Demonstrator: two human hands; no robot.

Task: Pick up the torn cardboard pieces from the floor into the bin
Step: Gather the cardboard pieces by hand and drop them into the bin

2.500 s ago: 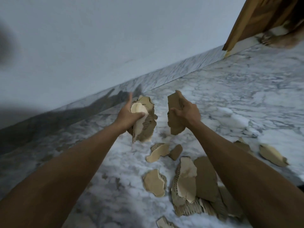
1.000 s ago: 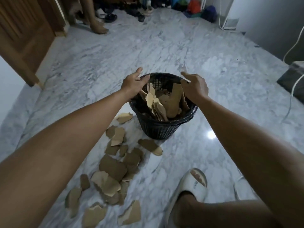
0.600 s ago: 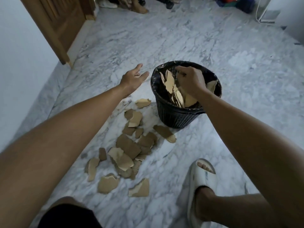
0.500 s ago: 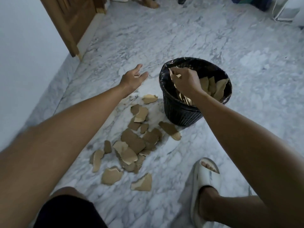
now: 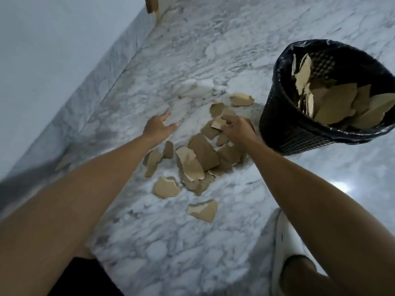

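Several torn brown cardboard pieces point(image 5: 203, 154) lie in a heap on the marble floor, left of a black mesh bin point(image 5: 299, 133) lined with a black bag. More cardboard scraps point(image 5: 333, 105) fill the bin. My right hand point(image 5: 236, 130) is low over the heap's far end, its fingertips pinching a small light cardboard piece point(image 5: 216, 123). Spread open and holding nothing, my left hand point(image 5: 159, 128) hovers over bare floor left of the heap. Single pieces lie apart from the heap, one near point(image 5: 203, 210) and one far point(image 5: 241, 99).
A pale wall point(image 5: 53, 60) with a marble skirting runs along the left. The foot of a wooden door frame point(image 5: 151, 5) shows at the top. My foot in a white slipper point(image 5: 286, 242) stands at the lower right, near the bin.
My right hand left the bin and came down to the heap, where it now pinches a piece. My left hand dropped toward the floor. The view swung left and down.
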